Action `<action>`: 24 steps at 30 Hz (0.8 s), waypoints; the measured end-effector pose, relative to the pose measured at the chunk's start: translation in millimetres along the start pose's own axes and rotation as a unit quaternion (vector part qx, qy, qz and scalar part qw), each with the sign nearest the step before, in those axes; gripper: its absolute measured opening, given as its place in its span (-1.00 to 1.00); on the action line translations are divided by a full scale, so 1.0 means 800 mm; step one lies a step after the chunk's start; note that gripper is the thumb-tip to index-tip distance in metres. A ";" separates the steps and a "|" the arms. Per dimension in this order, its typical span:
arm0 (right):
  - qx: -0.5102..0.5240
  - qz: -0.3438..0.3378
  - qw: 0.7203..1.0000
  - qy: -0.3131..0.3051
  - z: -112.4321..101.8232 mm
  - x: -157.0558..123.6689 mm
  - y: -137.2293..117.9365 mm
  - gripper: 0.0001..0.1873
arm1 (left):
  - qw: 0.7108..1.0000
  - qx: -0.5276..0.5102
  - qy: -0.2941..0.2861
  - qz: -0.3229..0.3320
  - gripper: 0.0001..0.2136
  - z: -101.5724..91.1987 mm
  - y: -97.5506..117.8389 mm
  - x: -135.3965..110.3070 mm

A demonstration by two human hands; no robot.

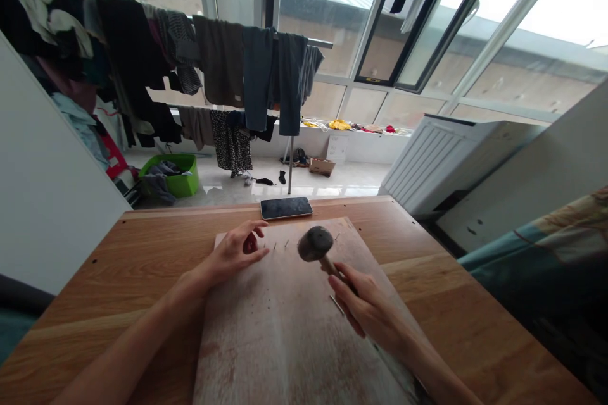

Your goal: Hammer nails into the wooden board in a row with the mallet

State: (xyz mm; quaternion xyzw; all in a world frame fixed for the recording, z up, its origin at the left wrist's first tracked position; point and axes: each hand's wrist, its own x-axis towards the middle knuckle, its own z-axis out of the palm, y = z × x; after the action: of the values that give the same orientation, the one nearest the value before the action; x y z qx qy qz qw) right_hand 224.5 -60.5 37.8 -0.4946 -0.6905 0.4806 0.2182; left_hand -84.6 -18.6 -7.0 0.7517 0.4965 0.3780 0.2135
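Note:
My right hand [361,297] is wrapped round the handle of a mallet [316,243] with a dark, rounded head, raised over a wooden board [280,342]. My left hand [240,245] rests at the board's far left, thumb and index finger apart and the other fingers curled. Near those fingertips, a thin nail [274,246] stands upright, with another nail [286,243] just right of it. Farther right, past the mallet head, a nail [337,236] leans slightly. A longer metal piece [337,305] shows beside my right hand, partly hidden by it.
The board lies on a wood-grain table [156,253]. A phone [286,207] lies at the table's far edge. Beyond are hanging clothes [218,60], a green basket [185,177], a small cardboard box [322,167] and a white ridged cabinet [427,158]. A patterned cloth [546,240] hangs at right.

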 end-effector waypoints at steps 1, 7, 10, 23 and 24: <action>-0.015 0.013 1.000 0.013 -0.010 -0.011 0.011 -0.61 | 0.999 0.031 0.023 0.014 -0.69 -0.001 0.003 0.000; -0.004 0.074 0.994 0.074 -0.037 -0.048 0.072 -0.48 | 0.942 0.218 -0.012 0.256 -0.85 0.028 0.088 -0.005; 0.002 0.077 0.992 0.103 -0.032 -0.047 0.084 -0.45 | 0.862 0.303 -0.078 0.399 -0.82 0.076 0.140 -0.015; 0.023 0.068 0.990 0.124 -0.029 -0.044 0.087 -0.48 | 0.866 0.325 -0.134 0.355 -0.93 0.115 0.169 -0.023; 0.025 0.069 0.990 0.120 -0.028 -0.045 0.086 -0.48 | 0.876 0.307 -0.146 0.343 -0.94 0.099 0.162 -0.023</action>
State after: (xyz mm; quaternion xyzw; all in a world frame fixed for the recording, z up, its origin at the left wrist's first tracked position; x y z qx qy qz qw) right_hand 289.5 -78.9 -6.1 -0.5898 -0.6114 0.4484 0.2778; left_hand 48.7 -85.2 27.4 0.9493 0.2615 0.1424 -0.1011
